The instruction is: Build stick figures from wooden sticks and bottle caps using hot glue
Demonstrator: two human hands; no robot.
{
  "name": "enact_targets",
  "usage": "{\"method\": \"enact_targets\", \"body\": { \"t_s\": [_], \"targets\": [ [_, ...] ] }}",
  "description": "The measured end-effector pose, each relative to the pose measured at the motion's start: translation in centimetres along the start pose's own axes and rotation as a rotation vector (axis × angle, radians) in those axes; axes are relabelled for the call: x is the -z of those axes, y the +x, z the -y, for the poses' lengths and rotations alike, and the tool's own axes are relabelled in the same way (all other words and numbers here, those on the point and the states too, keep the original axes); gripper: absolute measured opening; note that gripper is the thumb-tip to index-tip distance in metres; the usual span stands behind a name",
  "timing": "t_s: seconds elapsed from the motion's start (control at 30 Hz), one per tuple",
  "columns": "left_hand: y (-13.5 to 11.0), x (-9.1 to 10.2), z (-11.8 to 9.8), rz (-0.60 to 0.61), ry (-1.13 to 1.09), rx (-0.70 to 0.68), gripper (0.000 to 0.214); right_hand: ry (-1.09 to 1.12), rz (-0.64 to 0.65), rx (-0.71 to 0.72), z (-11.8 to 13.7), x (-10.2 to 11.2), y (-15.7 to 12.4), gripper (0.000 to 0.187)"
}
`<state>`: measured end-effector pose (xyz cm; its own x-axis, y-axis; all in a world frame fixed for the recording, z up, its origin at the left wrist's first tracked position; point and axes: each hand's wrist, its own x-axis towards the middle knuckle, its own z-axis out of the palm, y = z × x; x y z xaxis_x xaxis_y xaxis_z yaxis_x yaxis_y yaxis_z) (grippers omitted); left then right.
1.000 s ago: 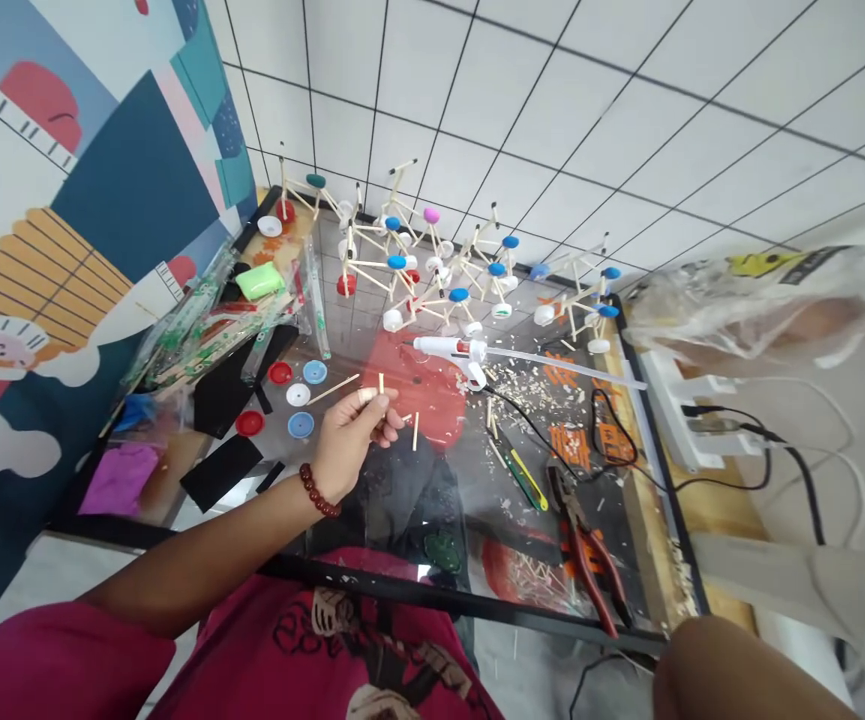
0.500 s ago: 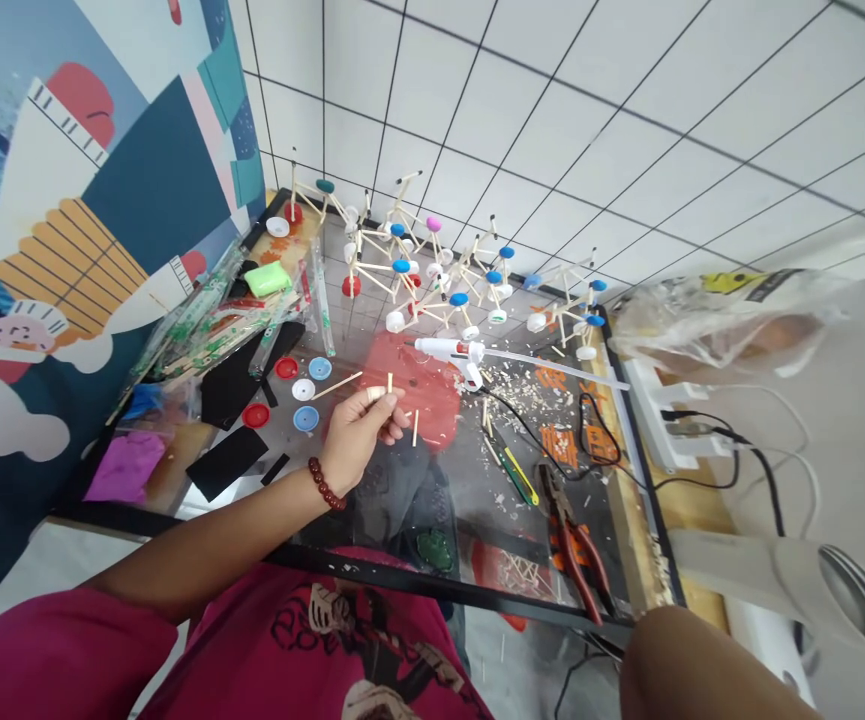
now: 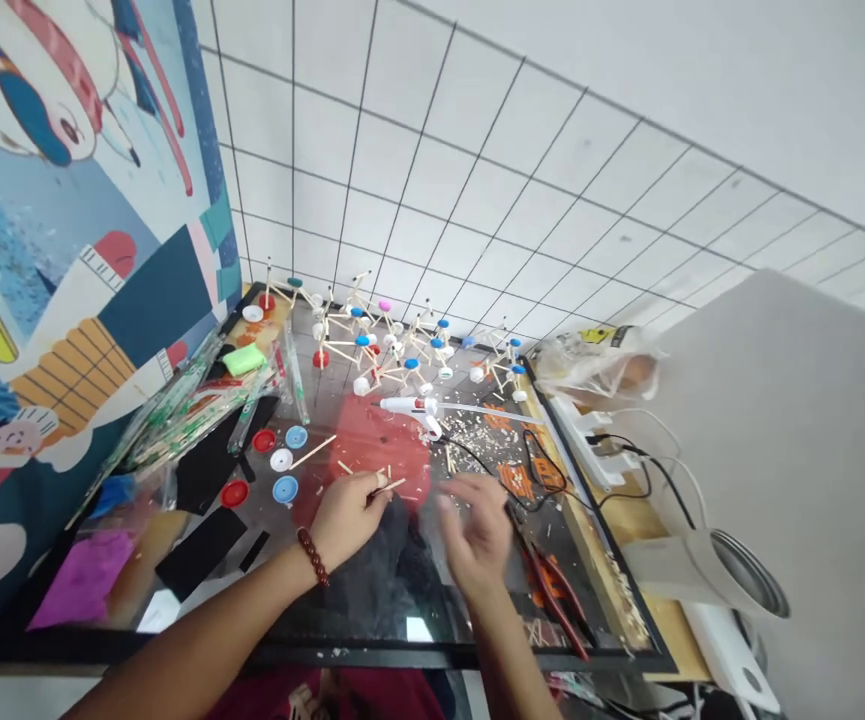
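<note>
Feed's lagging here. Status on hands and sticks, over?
Left hand pinching sticks. Right hand open, blurred, beside it. Glue gun lies beyond, apart.

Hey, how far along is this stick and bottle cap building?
Done: several stick-and-cap models stand at the back. In hand: the left hand pinches short sticks; the right hand, blurred, hovers open beside it. Left: loose caps and a long stick lie unattached.

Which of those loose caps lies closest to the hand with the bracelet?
The blue cap in front of the white cap, just beside the left hand; the other blue cap and both red caps lie farther away.
</note>
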<state>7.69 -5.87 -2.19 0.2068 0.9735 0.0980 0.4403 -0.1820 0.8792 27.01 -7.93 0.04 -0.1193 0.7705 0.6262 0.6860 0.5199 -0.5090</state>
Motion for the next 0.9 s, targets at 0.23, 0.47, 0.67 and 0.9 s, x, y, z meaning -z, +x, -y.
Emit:
{"method": "enact_targets", "body": {
  "t_s": [0.23,0.47,0.67,0.9],
  "targets": [
    [-0.5,0.7,-0.8,0.161,0.591,-0.089,0.028,-0.138,0.344,0.005,-0.7,-3.5,-0.1,0.017],
    [4.0,7.1,-4.9,-0.088,0.399,-0.154,0.024,-0.098,0.388,-0.094,-1.0,-4.2,-0.8,0.020],
    [15.6,8.3,-4.1,-0.203,0.326,-0.015,0.014,-0.077,0.391,-0.086,-1.5,-4.3,-0.7,0.019],
    [20.4,6.5,-1.8,-0.112,0.205,0.021,0.014,-0.030,0.392,-0.090,-1.8,-4.2,-0.4,0.014]
  ]
}}
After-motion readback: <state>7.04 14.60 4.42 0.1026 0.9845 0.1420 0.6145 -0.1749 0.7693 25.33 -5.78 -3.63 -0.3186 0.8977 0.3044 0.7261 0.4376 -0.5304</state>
